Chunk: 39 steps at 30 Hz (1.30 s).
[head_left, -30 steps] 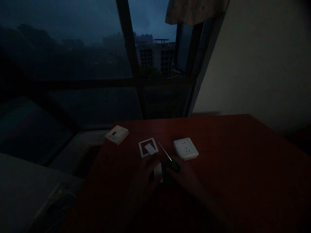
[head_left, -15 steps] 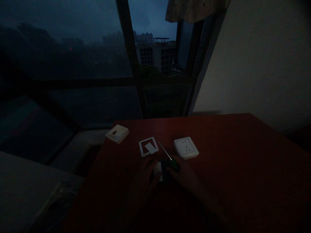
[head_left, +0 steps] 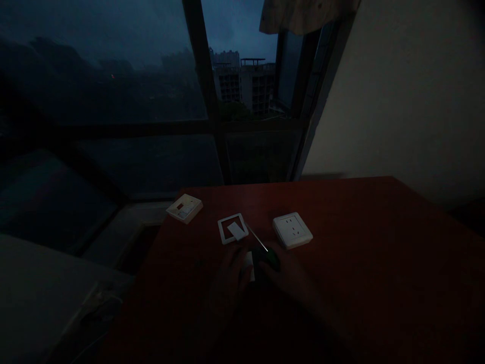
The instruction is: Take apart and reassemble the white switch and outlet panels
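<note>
My right hand [head_left: 286,268] is closed round the green handle of a screwdriver [head_left: 261,243], whose thin metal shaft points up and left. My left hand [head_left: 231,270] grips a small switch module [head_left: 249,265] with a white face and a dark body; dim light hides most of its shape. Just beyond the hands, a white square frame [head_left: 222,233] lies on the table, with a loose white plate [head_left: 237,231] across its opening. A white wall socket [head_left: 292,230] rests to the right of the screwdriver.
A white mounting box [head_left: 185,208] sits near the far left corner of the reddish-brown wooden table [head_left: 359,212]. Behind the table is a dark window [head_left: 151,162], and a pale wall [head_left: 397,101] rises at the right. The room is very dim.
The left hand and the module have turned slightly, so less of the white face shows. The right hand still holds the screwdriver in nearly the same place. The view has shifted slightly.
</note>
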Each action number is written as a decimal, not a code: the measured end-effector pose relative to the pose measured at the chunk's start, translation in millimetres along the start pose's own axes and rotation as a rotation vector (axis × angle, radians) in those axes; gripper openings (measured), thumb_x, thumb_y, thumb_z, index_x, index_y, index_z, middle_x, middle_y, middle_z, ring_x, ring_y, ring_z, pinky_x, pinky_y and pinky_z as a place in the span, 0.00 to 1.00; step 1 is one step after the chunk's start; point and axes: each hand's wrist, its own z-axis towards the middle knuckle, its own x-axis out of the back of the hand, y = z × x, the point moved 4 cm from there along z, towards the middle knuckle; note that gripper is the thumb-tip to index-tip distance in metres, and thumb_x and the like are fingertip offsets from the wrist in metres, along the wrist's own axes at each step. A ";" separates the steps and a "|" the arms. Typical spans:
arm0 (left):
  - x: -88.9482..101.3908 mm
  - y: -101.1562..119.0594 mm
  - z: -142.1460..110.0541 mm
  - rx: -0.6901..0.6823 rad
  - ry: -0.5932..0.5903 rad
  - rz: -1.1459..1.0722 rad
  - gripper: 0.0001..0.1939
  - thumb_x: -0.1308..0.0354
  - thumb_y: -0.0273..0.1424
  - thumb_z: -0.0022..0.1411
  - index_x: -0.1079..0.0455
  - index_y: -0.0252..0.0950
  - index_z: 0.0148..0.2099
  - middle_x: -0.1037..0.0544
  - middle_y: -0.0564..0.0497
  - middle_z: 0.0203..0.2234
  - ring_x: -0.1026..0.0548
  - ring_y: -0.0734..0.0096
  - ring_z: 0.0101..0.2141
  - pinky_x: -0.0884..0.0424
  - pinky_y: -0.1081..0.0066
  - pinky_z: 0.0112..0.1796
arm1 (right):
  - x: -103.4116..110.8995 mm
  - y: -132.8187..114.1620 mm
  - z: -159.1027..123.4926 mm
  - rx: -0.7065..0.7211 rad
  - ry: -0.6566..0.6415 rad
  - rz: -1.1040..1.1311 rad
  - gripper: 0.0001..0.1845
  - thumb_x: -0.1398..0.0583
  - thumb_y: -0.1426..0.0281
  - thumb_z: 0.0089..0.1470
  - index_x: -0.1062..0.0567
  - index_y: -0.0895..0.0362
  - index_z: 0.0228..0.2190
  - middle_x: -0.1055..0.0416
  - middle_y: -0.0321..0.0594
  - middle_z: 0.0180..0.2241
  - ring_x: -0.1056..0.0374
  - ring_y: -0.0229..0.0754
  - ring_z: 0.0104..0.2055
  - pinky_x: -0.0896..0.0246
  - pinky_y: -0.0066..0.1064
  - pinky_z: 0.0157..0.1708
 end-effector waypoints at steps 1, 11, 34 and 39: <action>-0.8 0.1 -0.2 0.000 0.004 0.015 0.21 0.52 0.29 0.66 0.40 0.40 0.60 0.35 0.44 0.55 0.33 0.58 0.54 0.32 0.58 0.52 | -0.2 -0.3 -0.2 0.002 -0.002 0.004 0.21 0.41 0.71 0.51 0.31 0.54 0.49 0.26 0.41 0.44 0.30 0.44 0.43 0.36 0.35 0.44; 9.1 4.7 4.7 0.013 -0.018 -0.064 0.19 0.53 0.30 0.67 0.37 0.41 0.58 0.33 0.47 0.53 0.31 0.63 0.52 0.31 0.64 0.51 | -0.6 1.3 -1.1 -0.011 -0.004 0.019 0.20 0.41 0.70 0.52 0.32 0.53 0.48 0.25 0.40 0.42 0.29 0.44 0.42 0.36 0.34 0.42; 33.1 0.1 27.7 0.095 0.009 0.168 0.19 0.51 0.35 0.67 0.37 0.39 0.58 0.33 0.44 0.55 0.33 0.57 0.54 0.35 0.58 0.52 | 2.2 4.8 -0.4 -0.019 -0.001 0.022 0.21 0.42 0.68 0.53 0.32 0.55 0.50 0.26 0.43 0.44 0.30 0.45 0.45 0.37 0.36 0.46; 46.9 -8.0 67.1 0.055 0.022 0.237 0.19 0.44 0.36 0.62 0.35 0.41 0.55 0.28 0.45 0.49 0.31 0.55 0.51 0.37 0.57 0.51 | 1.3 7.6 -0.4 -0.031 0.018 -0.005 0.21 0.43 0.68 0.54 0.31 0.54 0.50 0.27 0.43 0.46 0.31 0.46 0.46 0.38 0.38 0.47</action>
